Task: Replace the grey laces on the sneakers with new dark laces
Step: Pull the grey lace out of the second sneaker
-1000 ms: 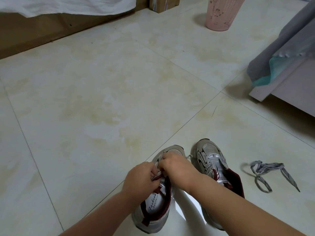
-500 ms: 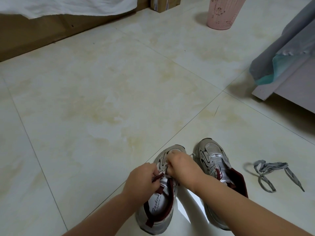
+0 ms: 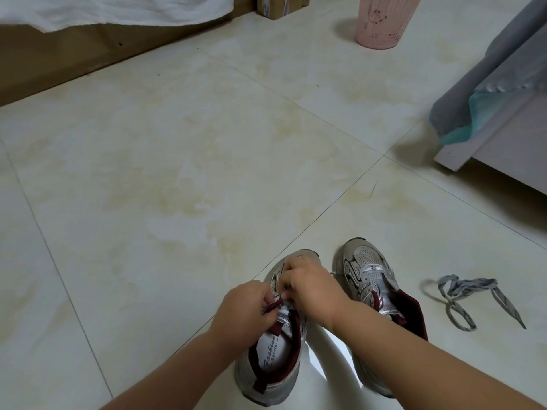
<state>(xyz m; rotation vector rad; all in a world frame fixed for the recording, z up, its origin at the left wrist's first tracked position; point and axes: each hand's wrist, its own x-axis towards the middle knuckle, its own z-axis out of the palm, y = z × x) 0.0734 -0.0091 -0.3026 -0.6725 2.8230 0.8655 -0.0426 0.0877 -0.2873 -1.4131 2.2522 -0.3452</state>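
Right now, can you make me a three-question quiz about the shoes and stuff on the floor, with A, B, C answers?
1. Where does the loose grey lace lie?
A. inside a sneaker
B. on the floor, right of both sneakers
C. in the pink bin

2. What colour is the bin at the top?
A. pink
B. green
C. black

3. What are the hands doing?
A. resting flat on the floor
B. lifting the right sneaker
C. both working at the left sneaker's lacing

Answers:
1 B, it lies on the tiles apart from the right sneaker.
2 A, its ribbed wall is pink.
3 C, the left hand and right hand pinch at the left sneaker.
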